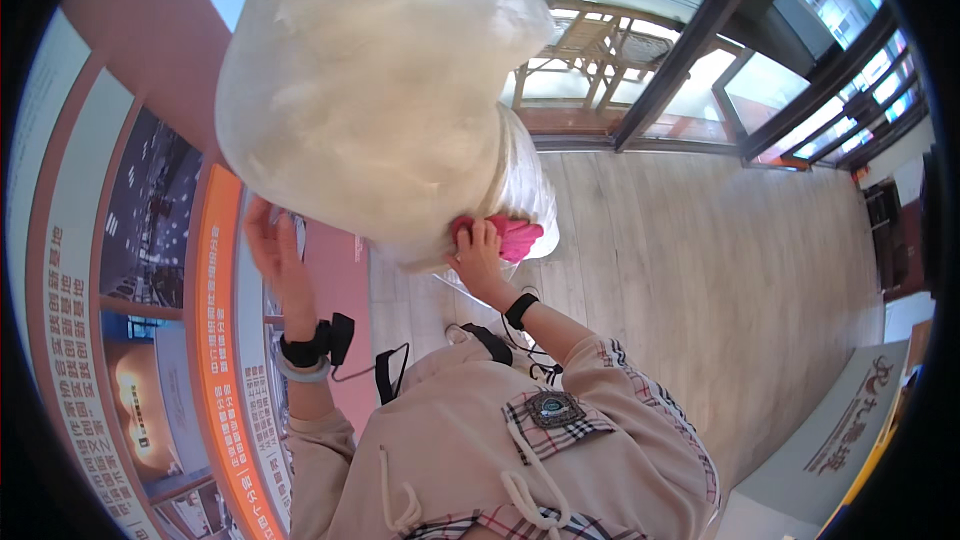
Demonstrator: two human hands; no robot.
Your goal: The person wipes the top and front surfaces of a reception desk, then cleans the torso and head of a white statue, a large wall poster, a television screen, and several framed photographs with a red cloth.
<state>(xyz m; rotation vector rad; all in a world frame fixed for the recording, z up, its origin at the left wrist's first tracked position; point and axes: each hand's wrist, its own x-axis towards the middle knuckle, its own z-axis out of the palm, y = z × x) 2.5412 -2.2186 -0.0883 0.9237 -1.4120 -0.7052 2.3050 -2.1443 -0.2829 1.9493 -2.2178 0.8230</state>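
Observation:
A large, smooth, cream-coloured sculpture (367, 82) stands in front of me, its upper part running out of the top of the view. My right hand (480, 259) presses a bright pink cloth (519, 237) against its lower side, beside a ridged, glossy section. My left hand (277, 259) is raised near the sculpture's lower left edge, holding nothing, with its fingers loosely apart. Whether the left fingertips touch the surface I cannot tell. Black bands circle both wrists, and a cable runs from the left one.
Printed display panels (217, 330) line the wall close on my left. Glass doors with dark frames (675, 52) stand beyond the sculpture, with bamboo chairs (592, 45) behind them. Wood-plank flooring (660, 262) extends to the right, towards a grey counter (832, 420) bearing writing.

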